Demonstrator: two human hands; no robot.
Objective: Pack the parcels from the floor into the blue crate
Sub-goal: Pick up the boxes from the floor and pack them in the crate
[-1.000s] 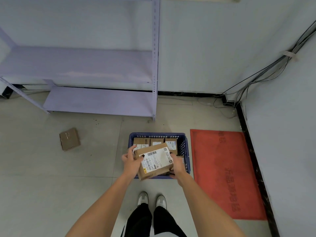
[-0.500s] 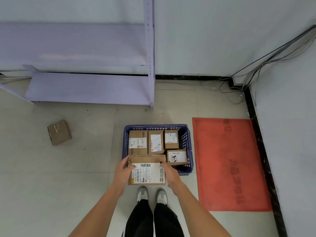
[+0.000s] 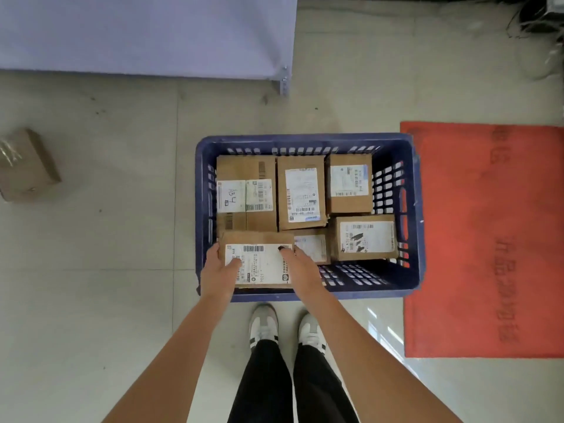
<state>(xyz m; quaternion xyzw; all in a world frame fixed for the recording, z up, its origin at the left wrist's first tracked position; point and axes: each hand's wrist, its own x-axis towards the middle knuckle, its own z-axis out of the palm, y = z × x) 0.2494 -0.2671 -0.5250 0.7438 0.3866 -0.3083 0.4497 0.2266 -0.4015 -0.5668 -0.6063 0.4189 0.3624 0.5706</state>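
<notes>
The blue crate [image 3: 308,141] stands on the floor in front of my feet and holds several brown cardboard parcels with white labels. In its near left corner lies a flat labelled parcel [image 3: 259,264], held from both sides. My left hand [image 3: 218,274] grips its left edge with the thumb on the label. My right hand [image 3: 300,270] grips its right edge, thumb on top. One more brown parcel [image 3: 26,166] lies on the floor far to the left.
A red mat [image 3: 488,239] lies right of the crate. The low purple shelf [image 3: 146,35] and its leg are behind the crate. Cables lie in the far right corner. My white shoes [image 3: 264,325] stand just before the crate.
Both hands have lowered the labelled parcel from above the crate's front rim down into its near left corner. The view has tilted down and closer to the crate.
</notes>
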